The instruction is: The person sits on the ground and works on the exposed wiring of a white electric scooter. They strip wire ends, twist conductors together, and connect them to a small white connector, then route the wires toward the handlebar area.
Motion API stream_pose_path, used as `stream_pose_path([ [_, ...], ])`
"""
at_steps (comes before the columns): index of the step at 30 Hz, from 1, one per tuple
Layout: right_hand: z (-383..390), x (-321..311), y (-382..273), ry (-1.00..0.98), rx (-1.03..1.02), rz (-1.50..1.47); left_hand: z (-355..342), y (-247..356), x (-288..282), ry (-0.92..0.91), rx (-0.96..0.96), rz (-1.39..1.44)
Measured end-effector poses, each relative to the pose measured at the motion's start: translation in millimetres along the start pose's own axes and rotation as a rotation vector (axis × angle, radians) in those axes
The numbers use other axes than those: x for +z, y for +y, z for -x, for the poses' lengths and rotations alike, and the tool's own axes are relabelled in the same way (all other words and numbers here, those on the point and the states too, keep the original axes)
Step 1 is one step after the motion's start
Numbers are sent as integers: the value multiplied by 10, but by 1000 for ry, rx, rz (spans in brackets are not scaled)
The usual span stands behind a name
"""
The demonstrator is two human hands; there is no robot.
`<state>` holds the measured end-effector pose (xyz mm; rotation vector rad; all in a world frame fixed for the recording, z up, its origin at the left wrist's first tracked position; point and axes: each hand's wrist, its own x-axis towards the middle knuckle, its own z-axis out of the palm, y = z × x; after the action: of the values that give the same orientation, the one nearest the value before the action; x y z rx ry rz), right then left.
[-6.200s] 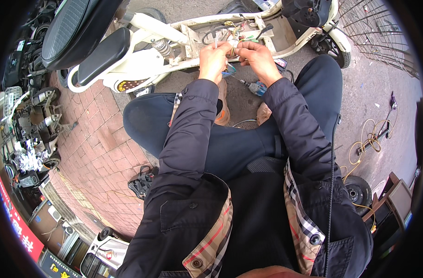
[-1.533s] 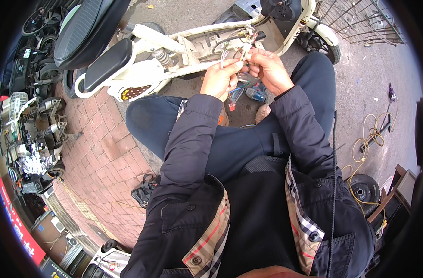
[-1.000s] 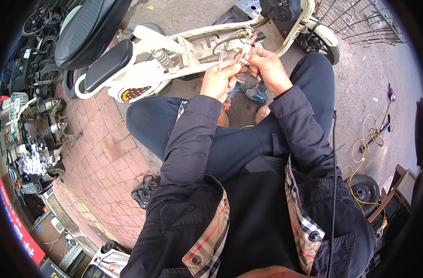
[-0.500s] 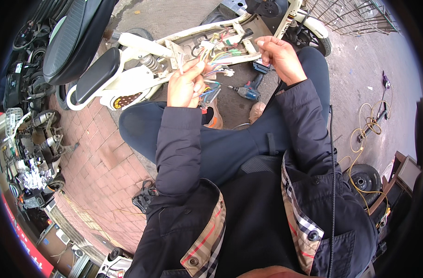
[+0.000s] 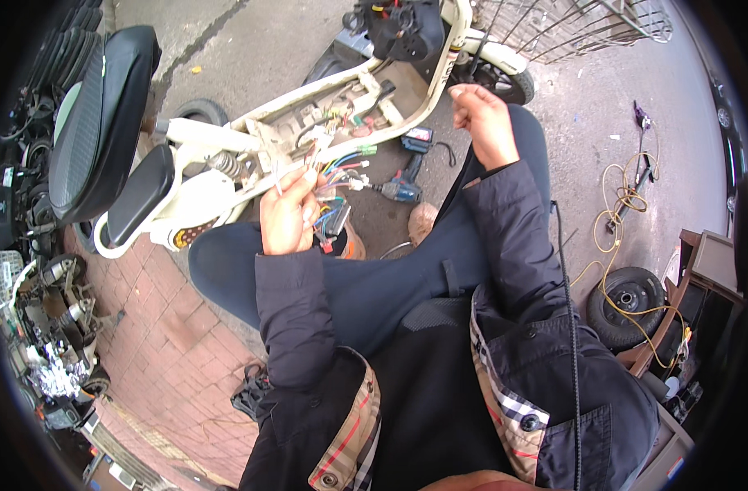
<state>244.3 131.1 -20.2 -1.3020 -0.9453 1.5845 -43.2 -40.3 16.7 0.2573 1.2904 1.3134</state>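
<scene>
A white electric scooter frame (image 5: 266, 112) lies in front of me with its wiring exposed. My left hand (image 5: 290, 214) is closed, fingertips pinching wires (image 5: 310, 173) of the harness beside the frame. A thin white piece (image 5: 277, 176) sticks up by its fingers. Coloured wires with connectors (image 5: 341, 166) fan out right of that hand. Below them sits a grey finned box (image 5: 335, 219) with wires running to it. My right hand (image 5: 487, 127) is raised above my right knee, thumb and fingers curled together; whatever they hold, if anything, is too small to make out.
A blue-grey cordless drill (image 5: 402, 188) lies on the ground between my legs, close to a battery pack (image 5: 416, 139). Black seats (image 5: 141, 192) are at left. A wire basket (image 5: 566, 29) stands at far right. Yellow cable (image 5: 607, 245) and a small wheel (image 5: 625, 307) lie to the right.
The view has shifted, so the scooter sits lower and further left. My left hand still pinches the wires. My right hand stays raised, a little nearer my right knee, fingers still curled.
</scene>
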Motion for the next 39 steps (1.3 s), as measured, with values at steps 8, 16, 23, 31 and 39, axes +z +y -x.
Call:
stream_pose_path([
  [8,280,392,-3,-410,175,216,-232,-68,287,-40,-10,71],
  [16,264,967,149,-444,-4,271,-757,22,424,-80,-30,91],
  [23,119,1263,423,-357,0,272,-889,-80,398,-39,-52,72],
  [31,134,1294,591,-424,53,179,-908,-345,309,80,-65,18],
  [39,119,1238,852,-428,188,309,-946,-559,161,135,-94,-45],
])
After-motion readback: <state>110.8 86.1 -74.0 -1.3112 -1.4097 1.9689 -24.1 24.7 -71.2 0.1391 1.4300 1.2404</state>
